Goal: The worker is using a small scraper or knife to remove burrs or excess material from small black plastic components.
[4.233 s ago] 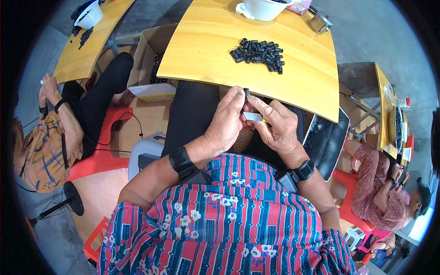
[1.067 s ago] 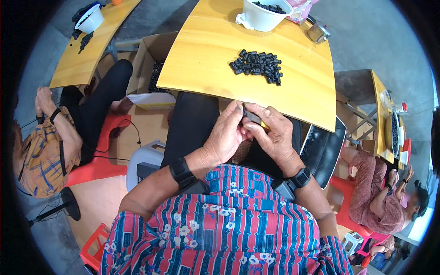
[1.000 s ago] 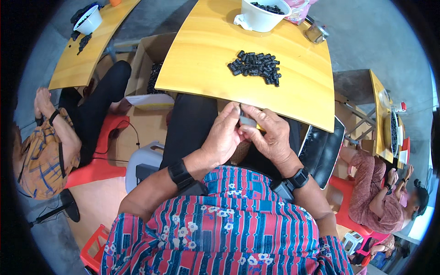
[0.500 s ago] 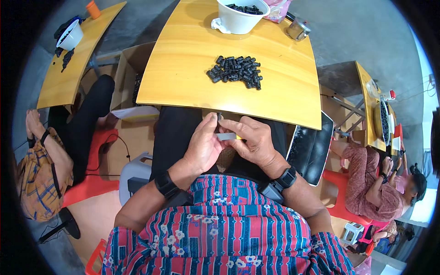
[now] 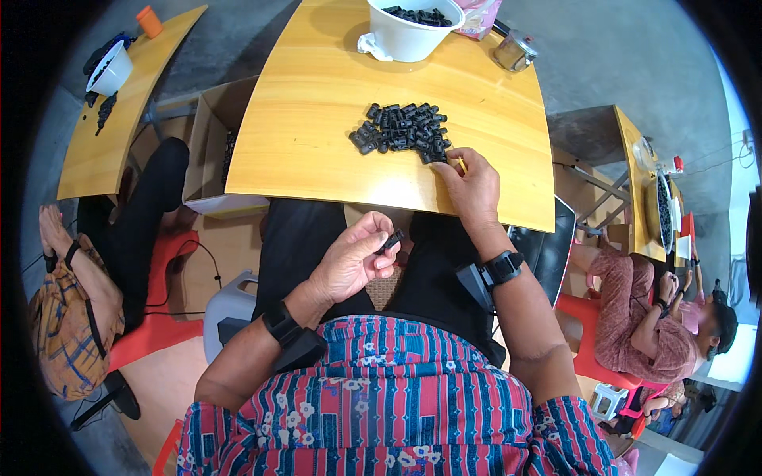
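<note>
I see black plastic bits piled [image 5: 402, 133] just left of my right hand [image 5: 474, 190], on a yellow-orange wood table [image 5: 309, 119]. Left hand [image 5: 353, 258] pinches one black pc [image 5: 391, 239]. White bowl [image 5: 409, 32] well beyond both hands, black pcs inside. Black wrist straps; shirt [image 5: 381, 408] red/blue stripes w/ white flowers.

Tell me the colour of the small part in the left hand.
Black small part, pinched in the left hand; head view.
</note>
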`<state>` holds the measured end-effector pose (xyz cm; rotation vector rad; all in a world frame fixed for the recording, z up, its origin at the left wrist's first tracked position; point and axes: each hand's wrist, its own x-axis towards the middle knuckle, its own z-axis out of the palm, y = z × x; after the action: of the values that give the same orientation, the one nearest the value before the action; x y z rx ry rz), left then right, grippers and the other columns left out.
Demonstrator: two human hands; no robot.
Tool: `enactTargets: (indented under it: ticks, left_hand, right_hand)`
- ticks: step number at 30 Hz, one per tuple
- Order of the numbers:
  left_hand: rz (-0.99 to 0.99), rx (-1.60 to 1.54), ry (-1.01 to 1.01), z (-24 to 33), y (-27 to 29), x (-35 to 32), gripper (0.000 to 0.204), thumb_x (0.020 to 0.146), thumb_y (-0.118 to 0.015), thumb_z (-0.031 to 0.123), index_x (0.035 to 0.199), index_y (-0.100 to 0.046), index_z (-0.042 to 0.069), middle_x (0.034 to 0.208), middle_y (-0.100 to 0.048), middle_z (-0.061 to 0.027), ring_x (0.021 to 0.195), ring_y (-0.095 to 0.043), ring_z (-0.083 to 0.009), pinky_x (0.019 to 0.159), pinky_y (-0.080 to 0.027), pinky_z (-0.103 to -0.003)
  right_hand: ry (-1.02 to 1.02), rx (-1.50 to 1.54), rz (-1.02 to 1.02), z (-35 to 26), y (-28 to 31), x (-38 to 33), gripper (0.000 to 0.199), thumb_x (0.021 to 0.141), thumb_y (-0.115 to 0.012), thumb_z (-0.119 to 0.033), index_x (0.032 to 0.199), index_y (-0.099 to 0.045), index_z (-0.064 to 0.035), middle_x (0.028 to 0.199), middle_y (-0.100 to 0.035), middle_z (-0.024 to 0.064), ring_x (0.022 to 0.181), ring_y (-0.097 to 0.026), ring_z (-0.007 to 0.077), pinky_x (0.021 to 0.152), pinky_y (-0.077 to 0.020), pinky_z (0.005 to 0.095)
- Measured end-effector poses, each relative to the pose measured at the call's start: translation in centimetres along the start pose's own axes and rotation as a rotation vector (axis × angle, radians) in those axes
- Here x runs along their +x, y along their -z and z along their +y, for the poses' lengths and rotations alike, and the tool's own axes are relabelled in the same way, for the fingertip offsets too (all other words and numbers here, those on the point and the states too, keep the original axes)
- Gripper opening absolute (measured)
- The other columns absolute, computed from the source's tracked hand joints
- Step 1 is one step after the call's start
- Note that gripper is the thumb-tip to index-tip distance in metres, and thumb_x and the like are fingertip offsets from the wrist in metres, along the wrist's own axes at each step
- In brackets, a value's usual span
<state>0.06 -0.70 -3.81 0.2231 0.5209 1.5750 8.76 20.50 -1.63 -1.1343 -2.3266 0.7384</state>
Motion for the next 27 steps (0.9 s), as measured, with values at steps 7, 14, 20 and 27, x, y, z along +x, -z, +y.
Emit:
enactTargets:
  ticks: [7,14,20,27]
  left_hand:
    - [0.048,-0.032,0.025,0.2,0.2,0.2,0.018,0.097,-0.048,0.018,0.109,-0.053,0.006,0.08,-0.045,0.0006,0.065,-0.041,-0.0078,0.059,-0.036,-0.021]
    - [0.151,-0.19,0.054,0.1,1.0,-0.1,0.02,0.098,-0.046,0.023,0.107,-0.054,0.006,0.082,-0.049,-0.0007,0.067,-0.044,-0.0091,0.059,-0.04,-0.021]
    - [0.18,-0.075,0.004,0.0,1.2,0.2,0.017,0.098,-0.047,0.022,0.104,-0.054,0.008,0.084,-0.05,0.0,0.068,-0.046,-0.0082,0.059,-0.041,-0.021]
    - [0.147,0.018,-0.018,-0.2,1.5,0.1,0.016,0.097,-0.05,0.02,0.107,-0.054,0.008,0.077,-0.045,0.0038,0.064,-0.04,-0.0044,0.056,-0.036,-0.018]
  right_hand:
    - [0.133,-0.148,0.069,0.8,-0.4,0.2,0.021,0.077,-0.071,-0.02,0.09,-0.067,-0.0032,0.08,-0.064,0.0165,0.07,-0.063,0.0307,0.067,-0.0505,0.0379]
    - [0.15,-0.23,0.04,0.9,0.7,-0.8,0.015,0.082,-0.063,-0.015,0.094,-0.062,-0.0054,0.089,-0.062,0.0172,0.083,-0.061,0.0376,0.072,-0.0486,0.0448]
    - [0.184,-0.274,0.01,2.1,0.7,-0.8,0.021,0.082,-0.059,-0.017,0.099,-0.056,-0.006,0.098,-0.06,0.0193,0.082,-0.061,0.0399,0.074,-0.0489,0.0486]
    - [0.188,-0.162,-0.029,2.7,1.0,-0.8,0.017,0.086,-0.057,-0.015,0.097,-0.055,-0.0015,0.084,-0.062,0.0188,0.073,-0.06,0.036,0.066,-0.0475,0.0425]
